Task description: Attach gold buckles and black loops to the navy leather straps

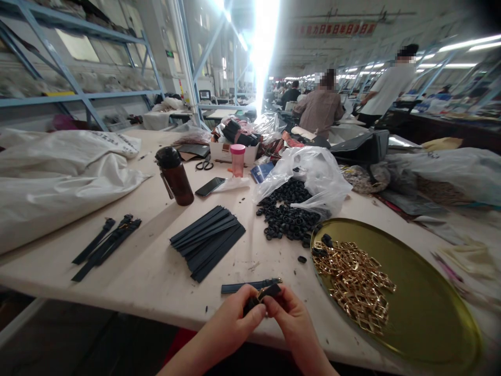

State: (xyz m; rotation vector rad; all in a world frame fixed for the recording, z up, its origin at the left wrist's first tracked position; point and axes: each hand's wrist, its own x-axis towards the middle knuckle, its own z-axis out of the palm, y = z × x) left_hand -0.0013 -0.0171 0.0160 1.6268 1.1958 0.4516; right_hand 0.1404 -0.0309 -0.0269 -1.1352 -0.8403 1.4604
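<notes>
Black strap [263,293] is being pinched by the left hand [233,319] and right hand [291,316]; buckled straps [105,246] are lying leftward, bare strips [207,243] ahead, gold buckles [352,284] rightward.

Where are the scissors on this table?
In the head view, the black-handled scissors lie left of centre, at the near left corner of the white cardboard box, just beyond the black smartphone.
</notes>
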